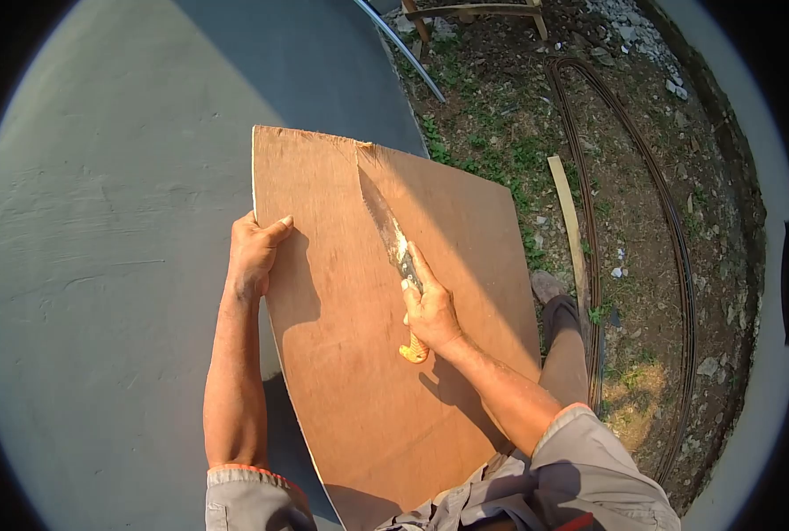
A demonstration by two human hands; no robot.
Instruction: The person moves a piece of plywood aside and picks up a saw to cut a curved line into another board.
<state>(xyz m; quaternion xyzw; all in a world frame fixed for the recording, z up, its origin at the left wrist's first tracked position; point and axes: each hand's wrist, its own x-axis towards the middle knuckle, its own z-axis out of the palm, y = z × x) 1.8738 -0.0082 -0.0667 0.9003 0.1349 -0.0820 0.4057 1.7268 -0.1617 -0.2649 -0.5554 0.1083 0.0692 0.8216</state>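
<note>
Gripping one long-bladed steel knife with a yellow-tan handle (397,257), the right hand (431,311) is closed around the grip with its index finger stretched out along the back of the blade. Blade runs up and away from the hand, lying along a cut that reaches down from the far edge of one large brown plywood sheet (368,354). Sheet leans across the person's lap, its far corner resting over the grey concrete surface (102,248), near end hidden behind the grey clothing. Left hand (254,252) clamps the sheet's left edge, thumb on the top face, fingers curled round behind, out of sight. One knife, one sheet, two hands, both busy on the sheet, well apart from each other.

Right of the sheet: bare dirt with grass patches (492,142), one pale wooden strip (569,226) lying on it, a bundle of dark curved wires or rods (677,265) arcing past, exact count unclear. One thin metal bar (403,49) crosses at the top, beside part of one wooden frame (474,13). One foot (546,285) shows just beside the sheet's right edge.
</note>
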